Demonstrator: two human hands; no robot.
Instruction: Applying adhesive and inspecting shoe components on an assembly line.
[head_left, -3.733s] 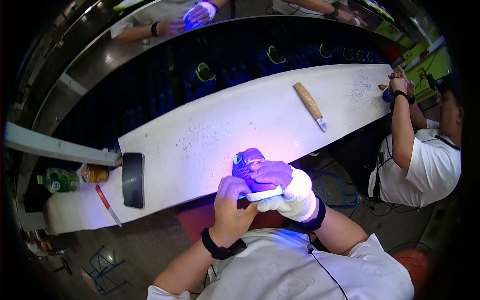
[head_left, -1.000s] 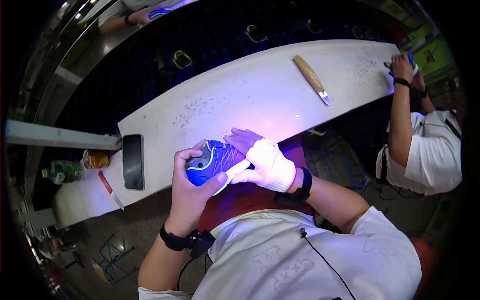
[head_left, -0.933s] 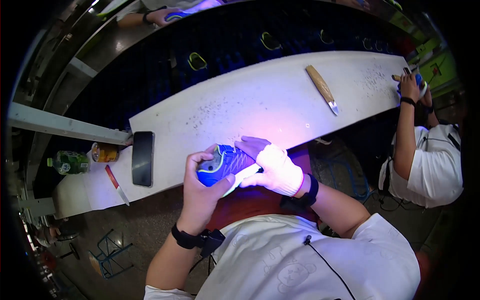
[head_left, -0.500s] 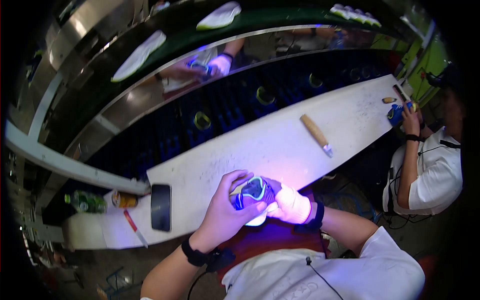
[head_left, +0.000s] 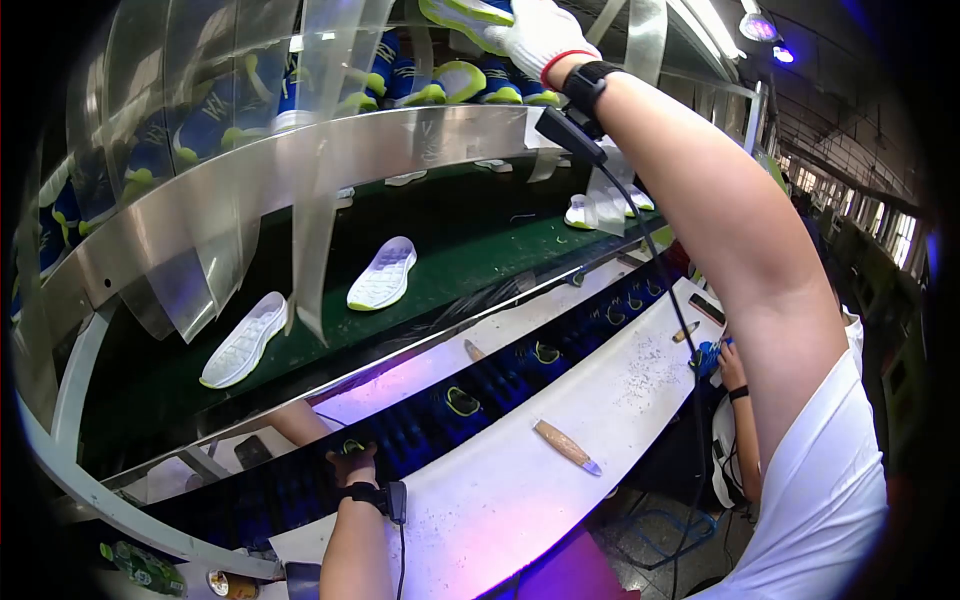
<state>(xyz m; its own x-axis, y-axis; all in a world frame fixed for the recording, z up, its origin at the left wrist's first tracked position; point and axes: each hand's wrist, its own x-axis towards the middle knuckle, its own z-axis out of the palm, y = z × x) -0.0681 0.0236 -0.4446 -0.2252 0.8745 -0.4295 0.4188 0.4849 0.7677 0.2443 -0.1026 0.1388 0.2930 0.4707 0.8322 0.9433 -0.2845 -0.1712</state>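
Observation:
High up at the metal shelf, my right hand (head_left: 540,40), in a white glove with a red cuff, grips a shoe (head_left: 462,18) by one end. Its white and neon-green sole is visible, while the picture's top edge cuts off the rest. Down at the dark conveyor (head_left: 405,440), my bare left hand (head_left: 352,465) closes around a dark shoe with a neon-green collar (head_left: 352,446); shadow hides much of it. Farther along that conveyor are more dark shoes with neon collars, the nearest being a shoe (head_left: 462,402) right of my left hand.
Blue shoes (head_left: 400,80) crowd the upper shelf behind clear hanging strips (head_left: 310,200). White soles (head_left: 383,275) lie on a green belt (head_left: 450,245). A wooden-handled tool (head_left: 567,446) rests on the white table (head_left: 480,510). At right, a co-worker's hand (head_left: 732,365) holds a blue shoe (head_left: 705,358).
Both hands held one blue shoe over the table. They have parted: my left reached forward to the dark conveyor, my right up to a shoe at the shelf. The view has tilted upward.

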